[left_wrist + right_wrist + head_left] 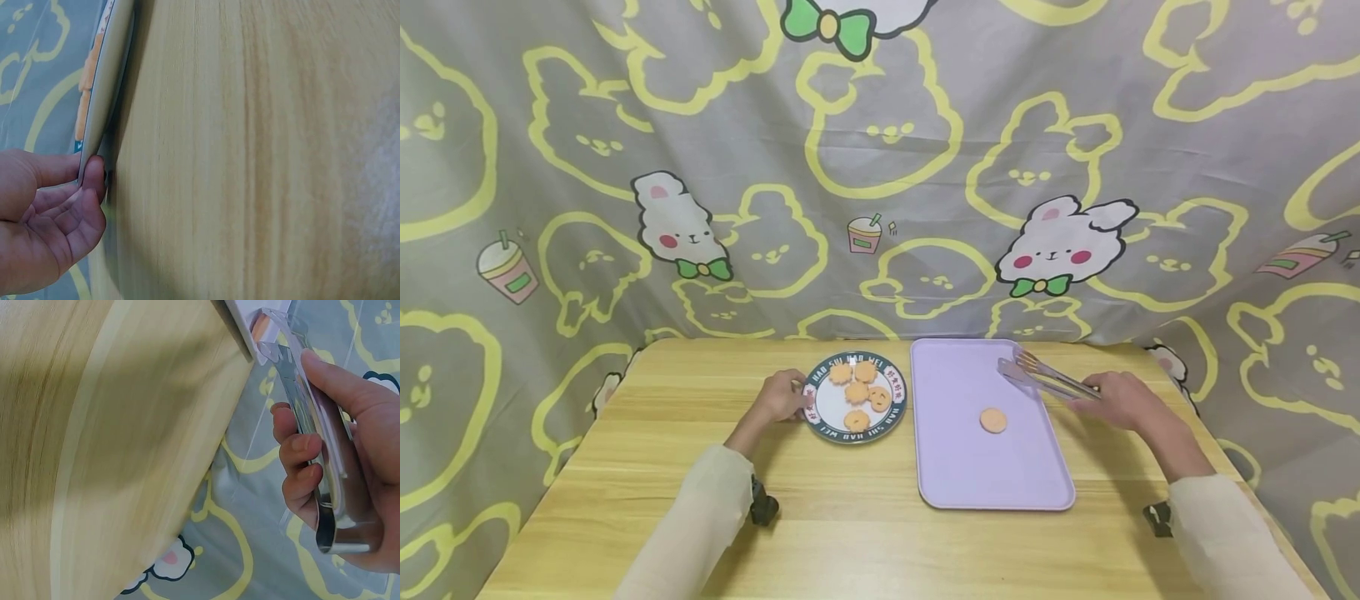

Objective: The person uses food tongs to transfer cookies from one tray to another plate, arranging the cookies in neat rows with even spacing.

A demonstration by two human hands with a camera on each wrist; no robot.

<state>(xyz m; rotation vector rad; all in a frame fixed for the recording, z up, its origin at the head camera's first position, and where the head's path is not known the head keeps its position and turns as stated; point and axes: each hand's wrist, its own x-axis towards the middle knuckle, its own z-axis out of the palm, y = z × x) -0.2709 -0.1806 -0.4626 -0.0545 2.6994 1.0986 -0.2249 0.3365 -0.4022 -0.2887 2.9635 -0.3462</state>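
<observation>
1. Head: my left hand is at the plate bearing five cookies; my right hand holds tongs over the tray, where one round cookie lies.
2. Left wrist: I pinch the plate's rim.
3. Right wrist: my fingers wrap the tongs — tips apart.

The left hand has the round plate by the rim, and five cookies sit on it, just right of those fingers! Across the wooden table, the right hand grips metal tongs, tips pointing away to its left, right over the tray's far corner. That lilac tray lies between the hands, closer to the right one, with a single round cookie on it, left of that hand. Beyond both hands hangs a grey patterned cloth!
</observation>
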